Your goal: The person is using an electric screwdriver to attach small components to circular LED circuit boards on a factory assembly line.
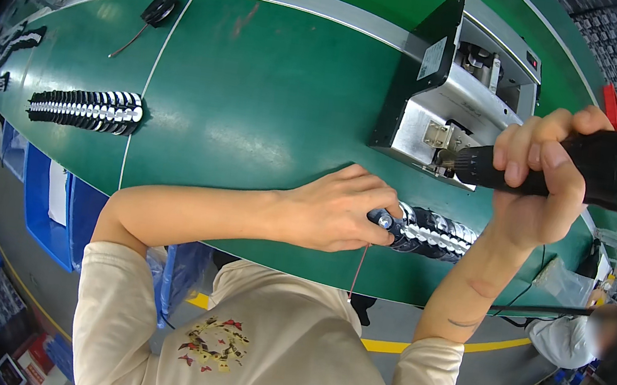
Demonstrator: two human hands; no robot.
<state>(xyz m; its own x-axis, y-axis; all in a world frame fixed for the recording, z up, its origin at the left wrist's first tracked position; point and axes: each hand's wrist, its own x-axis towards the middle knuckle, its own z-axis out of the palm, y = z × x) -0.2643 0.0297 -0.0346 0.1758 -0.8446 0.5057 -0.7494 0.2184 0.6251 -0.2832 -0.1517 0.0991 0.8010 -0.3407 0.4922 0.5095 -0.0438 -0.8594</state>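
The left hand (336,216) pinches the near end of a row of black parts (432,234), whose long axis runs rightward under the right hand (541,172). That hand is clenched round a black power screwdriver (560,175), its tip apparently at the metal box (455,87) beyond.

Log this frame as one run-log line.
left hand: pinching end part of row of black parts | right hand: gripping black power screwdriver, tip at feeder box | surface: green conveyor belt
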